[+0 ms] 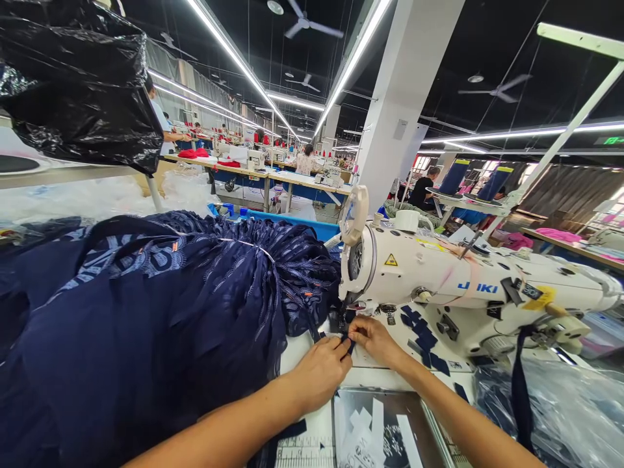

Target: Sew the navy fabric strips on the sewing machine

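Note:
My left hand (324,365) and my right hand (374,339) meet just in front of the needle area of a white JUKI sewing machine (414,257). Between their fingertips is a small piece of navy fabric (350,344), pinched by both and partly hidden by the fingers. A large heap of navy lace fabric (195,312), gathered by a pale cord (248,244), lies to the left of my left hand. Small navy fabric pieces (422,335) are scattered on the machine bed to the right of my right hand.
A metal tray (419,416) with white paper strips lies below my hands, beside a printed ruler (302,452). Clear plastic (565,403) is at right. Navy thread cones (455,177) stand behind the machine. A black plastic bag (82,84) hangs upper left. Other people work farther back.

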A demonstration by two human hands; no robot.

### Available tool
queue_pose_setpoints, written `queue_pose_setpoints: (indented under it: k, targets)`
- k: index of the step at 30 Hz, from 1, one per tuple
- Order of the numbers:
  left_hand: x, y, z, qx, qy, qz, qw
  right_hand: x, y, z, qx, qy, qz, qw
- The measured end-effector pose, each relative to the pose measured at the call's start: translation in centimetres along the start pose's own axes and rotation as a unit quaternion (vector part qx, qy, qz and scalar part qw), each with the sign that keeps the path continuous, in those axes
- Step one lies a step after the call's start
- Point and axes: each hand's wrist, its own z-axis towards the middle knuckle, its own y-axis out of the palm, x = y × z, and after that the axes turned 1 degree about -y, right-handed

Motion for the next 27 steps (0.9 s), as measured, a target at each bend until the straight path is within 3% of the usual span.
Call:
queue_pose_setpoints:
  k: [5,13,20,23,27]
  targets:
    - [-0.1,0.1,0.0,-0.006,-0.01,-0.009,1.0,0.3,-0.2,0.1,-0.011,0.009,0.025,1.0]
    - [-0.2,-0.8,0.3,-0.031,-0.032,-0.033,0.998,0.6,0.3,-0.2,0.022,-0.011,0.004,1.0]
    - [-0.3,-0.8,0.2,-0.032,-0.035,-0.049,0.998,0.4,0.6,-1.3,0.079,-0.173,-0.135,0.972]
    - [-0.3,-0.5,0.1,-0.027,-0.031,-0.057,0.998,0.3,0.6,-1.3,0.074,-0.176,-0.179,0.965]
    - [-0.3,-0.4,0.1,-0.025,-0.035,-0.061,0.997,-0.2,0.2,-0.6,0.018,-0.173,-0.244,0.954]
